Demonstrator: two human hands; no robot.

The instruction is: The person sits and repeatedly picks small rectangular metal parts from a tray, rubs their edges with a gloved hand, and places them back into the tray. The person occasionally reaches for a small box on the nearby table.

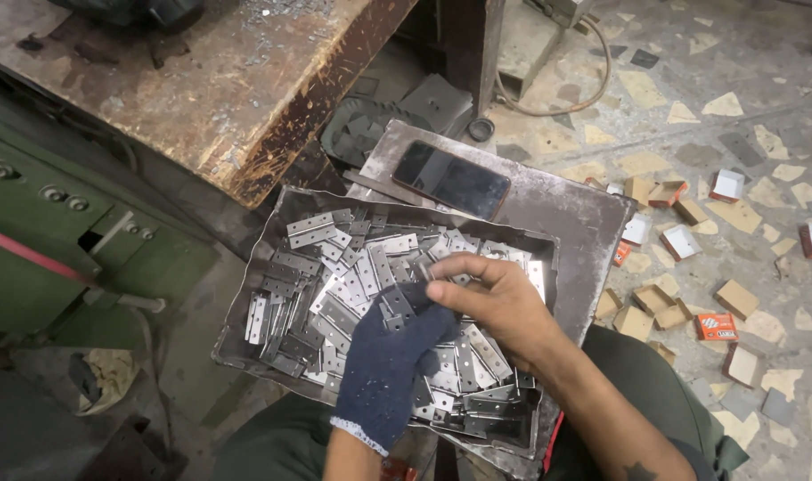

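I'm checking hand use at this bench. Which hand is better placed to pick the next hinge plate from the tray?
Probably the right hand: bare, fingertips over the plates in the tray. The gloved left hand already holds one.

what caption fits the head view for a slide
Gloved left hand and bare right hand meet over a metal tray heaped with small hinges, a phone lying behind.
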